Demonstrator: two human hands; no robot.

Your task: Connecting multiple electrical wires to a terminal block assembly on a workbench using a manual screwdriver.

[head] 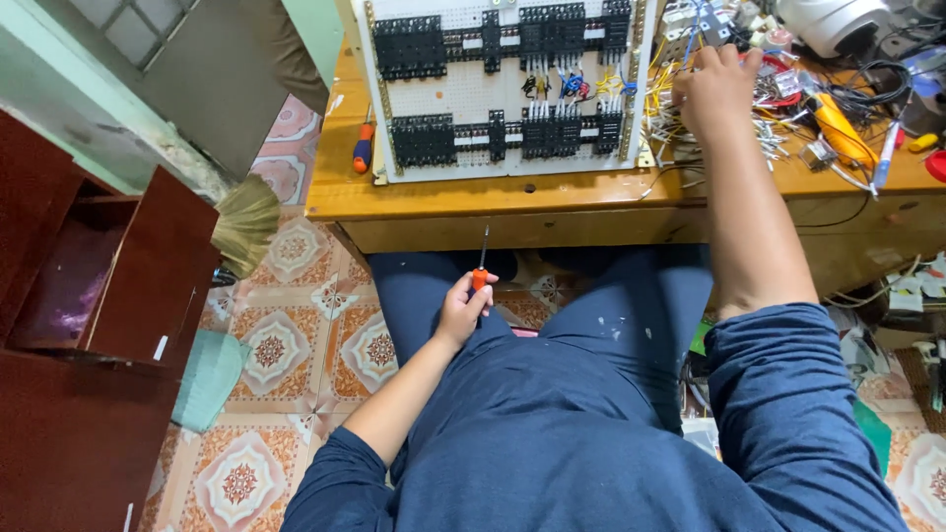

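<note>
The left hand (463,307) is clenched around the orange handle of a small screwdriver (480,271), held over the person's lap with the thin metal shaft pointing straight up toward the front edge of the wooden table (512,202). The tip of the shaft ends just below that edge and does not touch it.

The right hand (714,91) is stretched out over the table to the right of a white perforated panel (503,89). Its fingers are curled down into a tangle of loose wires (680,123), but the back of the hand hides the fingertips, so whether this grip has closed on anything cannot be told.

The panel stands near the middle of the table and carries two rows of black terminal blocks (424,140), with short blue, yellow and white wires plugged in toward its right half. A second screwdriver with an orange and blue handle (364,148) lies on the table just left of the panel. To the right of the right hand lie a yellow-handled tool (838,126), scattered small metal parts and more cables, and a white rounded device (833,22) sits at the far edge.

Below, a patterned tile floor (286,345) shows beside the person's dark blue trousers, with a dark red wooden cabinet (108,296) and a straw broom (246,219) on the left.
</note>
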